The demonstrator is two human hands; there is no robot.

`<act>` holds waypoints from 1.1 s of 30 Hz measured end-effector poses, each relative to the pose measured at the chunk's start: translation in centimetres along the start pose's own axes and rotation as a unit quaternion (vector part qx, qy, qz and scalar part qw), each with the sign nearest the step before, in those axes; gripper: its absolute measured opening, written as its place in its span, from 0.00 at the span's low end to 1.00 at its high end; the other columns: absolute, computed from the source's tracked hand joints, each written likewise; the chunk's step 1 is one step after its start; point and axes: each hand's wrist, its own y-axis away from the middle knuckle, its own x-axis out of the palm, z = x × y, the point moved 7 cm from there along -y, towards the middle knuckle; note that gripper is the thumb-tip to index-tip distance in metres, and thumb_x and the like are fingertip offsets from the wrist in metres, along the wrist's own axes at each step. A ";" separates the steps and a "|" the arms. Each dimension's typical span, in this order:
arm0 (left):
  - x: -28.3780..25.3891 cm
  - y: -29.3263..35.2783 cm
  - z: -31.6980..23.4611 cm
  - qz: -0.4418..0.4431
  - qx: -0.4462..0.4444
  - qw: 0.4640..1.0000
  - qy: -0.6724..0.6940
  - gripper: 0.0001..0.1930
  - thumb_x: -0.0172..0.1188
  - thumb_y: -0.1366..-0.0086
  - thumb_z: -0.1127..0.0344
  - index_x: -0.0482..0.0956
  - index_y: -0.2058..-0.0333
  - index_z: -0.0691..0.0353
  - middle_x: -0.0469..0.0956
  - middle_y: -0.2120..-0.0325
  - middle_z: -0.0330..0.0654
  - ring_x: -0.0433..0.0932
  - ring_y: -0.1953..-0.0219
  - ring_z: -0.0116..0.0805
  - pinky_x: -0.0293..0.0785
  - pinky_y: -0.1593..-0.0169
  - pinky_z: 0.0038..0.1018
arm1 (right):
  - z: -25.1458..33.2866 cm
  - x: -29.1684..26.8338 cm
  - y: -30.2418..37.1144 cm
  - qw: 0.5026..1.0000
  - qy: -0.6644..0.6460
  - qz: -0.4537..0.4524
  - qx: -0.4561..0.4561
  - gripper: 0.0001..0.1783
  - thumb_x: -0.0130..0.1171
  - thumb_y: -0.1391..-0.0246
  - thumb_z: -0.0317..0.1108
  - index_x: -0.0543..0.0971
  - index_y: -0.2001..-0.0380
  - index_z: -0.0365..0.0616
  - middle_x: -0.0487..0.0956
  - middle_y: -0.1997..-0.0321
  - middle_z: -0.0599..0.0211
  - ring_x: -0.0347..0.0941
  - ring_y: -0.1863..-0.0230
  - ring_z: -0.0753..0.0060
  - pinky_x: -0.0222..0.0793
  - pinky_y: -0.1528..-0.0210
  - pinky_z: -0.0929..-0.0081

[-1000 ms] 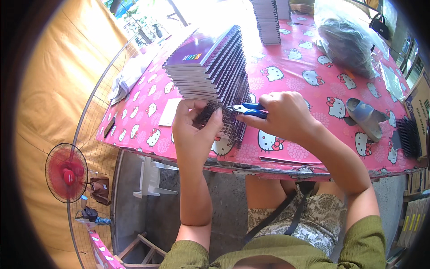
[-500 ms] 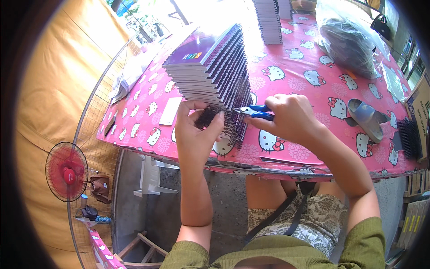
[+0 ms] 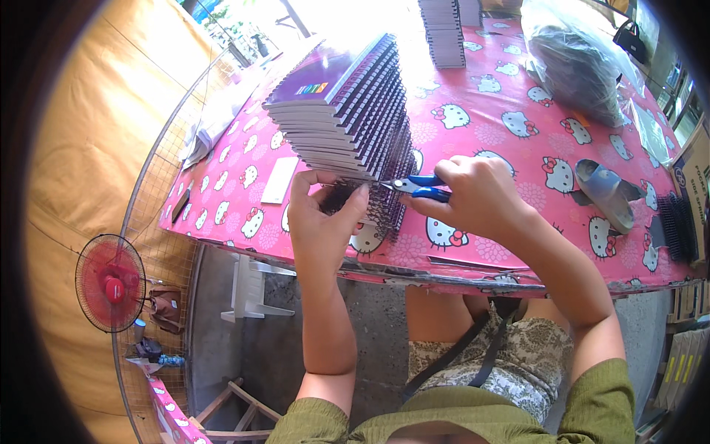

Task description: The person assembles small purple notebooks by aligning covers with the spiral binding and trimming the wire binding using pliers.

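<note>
A tall stack of spiral-bound notebooks [image 3: 325, 111] with a purple cover on top stands on the pink table, black coils along its right side. My left hand [image 3: 318, 222] is closed around a bundle of black coil ends [image 3: 338, 197] at the near bottom of the stack. In my right hand [image 3: 481, 189] are blue-handled cutting pliers [image 3: 424, 186]. Their tips point left and meet the coils beside my left thumb. Whether the jaws touch a wire is too small to tell.
A pink patterned cloth covers the table [image 3: 488, 251]. On it lie a white card [image 3: 279, 180], a grey-blue slipper [image 3: 603, 194], a plastic bag [image 3: 573, 70] and another notebook stack [image 3: 442, 33]. Black coils [image 3: 674, 228] lie by a carton [image 3: 694, 177]. A red fan [image 3: 111, 285] stands left.
The plier tips have shifted slightly left along the coils, and the handles look a little closer together. My left hand keeps its grip. The notebook stack appears shifted slightly left and up.
</note>
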 end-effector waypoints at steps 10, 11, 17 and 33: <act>0.7 0.6 0.4 -0.010 0.008 1.000 -0.012 0.23 0.69 0.48 0.69 0.67 0.57 0.65 0.79 0.76 0.46 0.76 0.79 0.25 0.68 0.81 0.18 | 0.3 0.8 -0.6 1.000 -0.001 0.023 0.005 0.31 0.60 0.54 0.61 0.78 0.74 0.37 0.77 0.78 0.60 0.77 0.74 0.62 0.73 0.72 0.66; 0.5 0.3 0.8 -0.007 0.005 1.000 -0.017 0.23 0.69 0.48 0.69 0.67 0.57 0.66 0.79 0.75 0.46 0.76 0.79 0.25 0.68 0.81 0.18 | 0.0 1.3 -0.5 0.996 -0.003 0.084 0.037 0.31 0.59 0.54 0.61 0.78 0.74 0.38 0.77 0.78 0.60 0.77 0.74 0.62 0.73 0.71 0.66; 0.3 0.6 2.0 0.022 -0.041 0.997 0.069 0.22 0.69 0.48 0.69 0.68 0.58 0.65 0.78 0.74 0.45 0.75 0.79 0.24 0.68 0.80 0.18 | 0.0 -0.3 1.3 0.979 0.025 -0.183 -0.089 0.30 0.59 0.54 0.61 0.79 0.78 0.39 0.76 0.83 0.61 0.76 0.80 0.60 0.73 0.75 0.66; 1.3 1.4 2.8 0.029 -0.062 0.994 0.088 0.19 0.67 0.46 0.73 0.67 0.60 0.67 0.77 0.75 0.45 0.75 0.79 0.24 0.67 0.81 0.18 | 0.2 0.8 1.5 0.967 0.059 -0.218 -0.119 0.32 0.58 0.53 0.62 0.78 0.77 0.37 0.78 0.79 0.60 0.77 0.75 0.60 0.73 0.71 0.65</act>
